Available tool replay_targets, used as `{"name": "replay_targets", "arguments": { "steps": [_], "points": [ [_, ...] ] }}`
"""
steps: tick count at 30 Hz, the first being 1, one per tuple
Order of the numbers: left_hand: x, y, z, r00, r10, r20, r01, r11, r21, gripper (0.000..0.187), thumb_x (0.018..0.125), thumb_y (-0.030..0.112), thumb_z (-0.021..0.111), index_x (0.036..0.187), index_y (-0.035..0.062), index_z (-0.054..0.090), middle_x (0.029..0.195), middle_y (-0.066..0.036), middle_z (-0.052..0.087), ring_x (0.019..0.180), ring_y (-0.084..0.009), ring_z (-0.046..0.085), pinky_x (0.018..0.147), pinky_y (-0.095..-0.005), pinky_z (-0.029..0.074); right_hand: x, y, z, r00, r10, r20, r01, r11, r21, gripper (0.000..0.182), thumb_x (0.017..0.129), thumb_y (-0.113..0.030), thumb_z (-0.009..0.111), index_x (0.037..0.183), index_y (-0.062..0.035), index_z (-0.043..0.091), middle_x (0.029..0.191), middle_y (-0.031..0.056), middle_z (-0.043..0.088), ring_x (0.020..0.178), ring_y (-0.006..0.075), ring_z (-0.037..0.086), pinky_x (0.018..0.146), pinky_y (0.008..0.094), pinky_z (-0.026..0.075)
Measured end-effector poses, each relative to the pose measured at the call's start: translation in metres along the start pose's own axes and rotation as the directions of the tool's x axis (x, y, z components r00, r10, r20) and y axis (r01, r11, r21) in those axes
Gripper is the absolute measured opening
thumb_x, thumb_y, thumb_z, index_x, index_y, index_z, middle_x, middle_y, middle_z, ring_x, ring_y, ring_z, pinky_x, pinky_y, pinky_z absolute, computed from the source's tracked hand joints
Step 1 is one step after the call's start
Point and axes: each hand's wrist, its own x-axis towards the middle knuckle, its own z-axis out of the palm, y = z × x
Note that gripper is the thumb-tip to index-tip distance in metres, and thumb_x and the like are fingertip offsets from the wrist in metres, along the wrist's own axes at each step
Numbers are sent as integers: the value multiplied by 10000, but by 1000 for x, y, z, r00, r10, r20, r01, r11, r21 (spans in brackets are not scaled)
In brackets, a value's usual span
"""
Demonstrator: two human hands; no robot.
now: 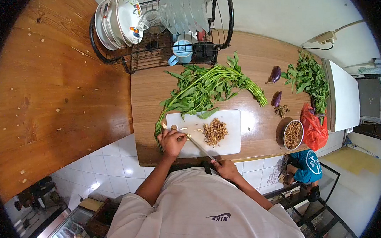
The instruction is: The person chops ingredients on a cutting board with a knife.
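My right hand (226, 169) is closed around the handle of a kitchen knife (200, 147). Its blade slants up and left across a white cutting board (232, 136), with the tip beside my left fingers. My left hand (172, 142) is closed at the board's left edge, over a small pale piece of food mostly hidden by the fingers. Right of the blade lies a heap of chopped brown and pale bits (215, 132). A few pale slivers (183, 129) are near my left fingertips. Long-stemmed leafy greens (210, 85) lie just behind the board.
A bowl of chopped bits (292, 135) stands at right, near a red plastic bag (314, 127), two eggplants (275, 74) and more greens (311, 78). Behind is a dish rack (152, 56) with plates, glasses and cups. A person in a teal shirt (307, 166) is low at right.
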Motion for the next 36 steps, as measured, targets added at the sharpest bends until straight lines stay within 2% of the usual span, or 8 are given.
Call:
{"name": "replay_targets", "arguments": {
  "steps": [4, 6, 9, 15, 21, 24, 30, 36],
  "points": [
    [-1, 4, -2, 999, 35, -18, -34, 999, 9, 91, 728, 287, 855, 792, 235, 816, 878, 93, 721, 963, -190, 616, 927, -418, 350, 10, 22, 9, 999, -6, 37, -1, 985, 170, 781, 1048, -689, 455, 863, 19, 730, 698, 211, 689, 655, 379, 682, 651, 492, 522],
    [-2, 5, -2, 999, 49, -19, -49, 999, 3, 93, 732, 285, 854, 802, 235, 818, 887, 92, 721, 964, -189, 618, 931, -419, 349, 11, 29, 6, 965, 121, 233, -196, 922, 335, 745, 1063, -665, 466, 731, -25, 652, 561, 77, 566, 462, 203, 524, 479, 391, 407],
    [-2, 5, -3, 998, 70, 6, -70, 998, -6, 98, 745, 282, 852, 828, 238, 823, 920, 91, 730, 983, -185, 616, 938, -417, 347, -5, 35, -3, 933, 147, 329, -291, 845, 449, 670, 1074, -621, 494, 683, -84, 583, 511, 2, 457, 390, 121, 368, 416, 324, 270],
    [-1, 13, 8, 993, 119, 9, -118, 991, -63, 94, 775, 290, 850, 855, 244, 829, 943, 99, 740, 1019, -172, 603, 945, -411, 343, -22, 82, -16, 899, 211, 383, -395, 767, 506, 712, 1023, -704, 526, 697, -75, 596, 544, 1, 507, 458, 104, 441, 466, 304, 338],
    [2, 33, 12, 987, 159, 25, -157, 986, -55, 147, 813, 334, 845, 934, 253, 832, 1002, 85, 738, 1045, -176, 598, 957, -417, 345, -35, 74, -34, 961, 262, 90, -277, 926, 258, 753, 994, -704, 563, 865, 19, 730, 686, 136, 700, 671, 302, 721, 638, 443, 567],
    [2, 30, 13, 991, 136, 0, -136, 989, -62, 189, 825, 371, 840, 966, 245, 833, 1006, 71, 741, 1055, -175, 598, 956, -416, 345, -42, 59, -33, 975, -19, -222, -16, 988, -153, 631, 971, -643, 616, 804, -46, 731, 714, 201, 696, 718, 418, 699, 653, 504, 539],
    [15, 69, -10, 986, 90, 141, -76, 992, -98, 359, 771, 441, 872, 1058, 233, 814, 1055, 33, 680, 1087, -228, 571, 950, -441, 353, -43, 37, -29, 976, 20, -216, -84, 953, -292, 667, 959, -732, 542, 1056, -107, 754, 796, 193, 737, 796, 408, 737, 711, 524, 579],
    [21, 55, 14, 999, 4, 45, -2, 999, -33, 339, 770, 445, 863, 1030, 235, 808, 1026, 23, 652, 1090, -244, 567, 916, -457, 364, -48, 53, -23, 950, -3, -313, -85, 959, -269, 562, 932, -648, 666, 894, -93, 749, 687, 181, 694, 688, 411, 703, 617, 500, 551]
  ]
}}
